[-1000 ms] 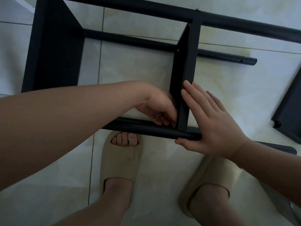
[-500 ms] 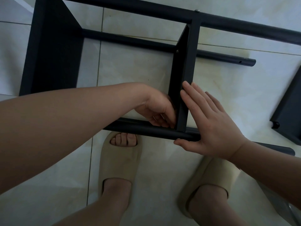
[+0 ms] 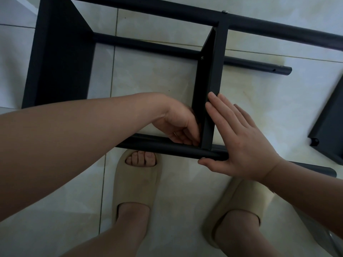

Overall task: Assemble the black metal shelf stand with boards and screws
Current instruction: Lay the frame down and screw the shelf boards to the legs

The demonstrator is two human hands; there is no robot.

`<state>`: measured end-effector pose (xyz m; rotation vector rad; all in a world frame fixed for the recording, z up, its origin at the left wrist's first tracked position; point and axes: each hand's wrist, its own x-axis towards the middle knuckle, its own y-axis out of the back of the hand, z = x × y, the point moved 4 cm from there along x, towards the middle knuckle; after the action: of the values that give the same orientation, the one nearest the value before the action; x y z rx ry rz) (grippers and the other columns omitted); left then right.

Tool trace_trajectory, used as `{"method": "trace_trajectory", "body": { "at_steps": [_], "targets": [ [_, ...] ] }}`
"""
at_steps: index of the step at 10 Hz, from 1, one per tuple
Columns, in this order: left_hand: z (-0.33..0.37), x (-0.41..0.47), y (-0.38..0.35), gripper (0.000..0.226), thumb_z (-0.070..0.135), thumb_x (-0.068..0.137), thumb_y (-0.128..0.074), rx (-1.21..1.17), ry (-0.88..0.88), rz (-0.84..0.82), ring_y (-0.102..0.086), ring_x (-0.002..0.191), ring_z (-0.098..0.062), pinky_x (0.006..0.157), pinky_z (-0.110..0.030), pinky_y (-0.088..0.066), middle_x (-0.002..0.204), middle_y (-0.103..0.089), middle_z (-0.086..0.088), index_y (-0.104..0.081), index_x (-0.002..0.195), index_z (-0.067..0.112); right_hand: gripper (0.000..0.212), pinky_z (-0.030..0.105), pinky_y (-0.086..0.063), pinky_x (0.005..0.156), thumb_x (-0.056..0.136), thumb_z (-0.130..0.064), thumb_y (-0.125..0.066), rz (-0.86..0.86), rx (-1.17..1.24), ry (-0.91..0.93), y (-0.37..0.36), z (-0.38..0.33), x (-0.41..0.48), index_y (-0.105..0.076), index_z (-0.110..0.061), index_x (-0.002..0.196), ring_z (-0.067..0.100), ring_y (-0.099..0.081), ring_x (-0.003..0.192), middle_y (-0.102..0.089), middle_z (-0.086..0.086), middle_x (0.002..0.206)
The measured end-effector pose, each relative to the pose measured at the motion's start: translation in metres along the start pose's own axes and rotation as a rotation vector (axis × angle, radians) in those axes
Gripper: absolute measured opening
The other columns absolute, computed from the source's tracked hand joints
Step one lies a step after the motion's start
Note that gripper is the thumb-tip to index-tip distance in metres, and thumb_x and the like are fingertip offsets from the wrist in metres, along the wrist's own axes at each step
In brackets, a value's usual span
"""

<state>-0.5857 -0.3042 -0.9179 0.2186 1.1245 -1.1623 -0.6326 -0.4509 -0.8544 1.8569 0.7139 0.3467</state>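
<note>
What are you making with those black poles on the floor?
A person is building a black shelf stand lying on the tiled floor. The right hand presses flat against a board while the left hand fiddles where it meets the near pole. A spare board lies at right.

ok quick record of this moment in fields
left hand: fingers curled at the inner corner where upright board meets near tube; what it holds is hidden
right hand: flat against the board's outer face, thumb against the near tube
screw: visible at the board's far end
spare board: on the floor at right, untouched
</note>
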Motion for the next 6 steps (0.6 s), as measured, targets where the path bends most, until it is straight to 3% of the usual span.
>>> {"method": "trace_trajectory", "body": {
  "at_steps": [3,5,6],
  "targets": [
    [-0.0018,0.0024,0.0007,0.012,0.006,0.093,-0.061,-0.025,0.0,0.005,-0.065,0.088,-0.016,0.084,-0.029,-0.05,0.097,-0.069,-0.005,-0.068,0.103,0.011,0.106,0.059,-0.03,0.117,0.084,-0.07,-0.059,-0.006,0.0,-0.002,0.0002,0.0004,0.0001,-0.024,-0.002,0.157,0.028,-0.012,0.156,-0.015,0.011,0.168],
    [0.0004,0.0001,0.0023,0.012,0.004,0.092,-0.06,-0.008,0.029,-0.006,-0.062,0.075,-0.013,0.077,-0.025,-0.05,0.084,-0.068,-0.002,-0.068,0.093,0.013,0.106,0.059,-0.03,0.117,0.084,-0.071,-0.057,-0.009,0.001,-0.004,0.0004,-0.0001,0.0003,-0.025,-0.002,0.157,0.028,-0.012,0.156,-0.015,0.012,0.168],
    [0.0021,-0.0002,-0.0001,0.013,0.001,0.093,-0.057,-0.07,0.007,-0.024,-0.063,0.084,-0.017,0.087,-0.029,-0.05,0.094,-0.068,-0.008,-0.067,0.098,0.008,0.106,0.059,-0.031,0.117,0.084,-0.071,-0.058,-0.005,-0.001,-0.003,0.0002,-0.0002,0.0005,-0.025,-0.002,0.157,0.028,-0.013,0.156,-0.016,0.012,0.167]
  ]
}}
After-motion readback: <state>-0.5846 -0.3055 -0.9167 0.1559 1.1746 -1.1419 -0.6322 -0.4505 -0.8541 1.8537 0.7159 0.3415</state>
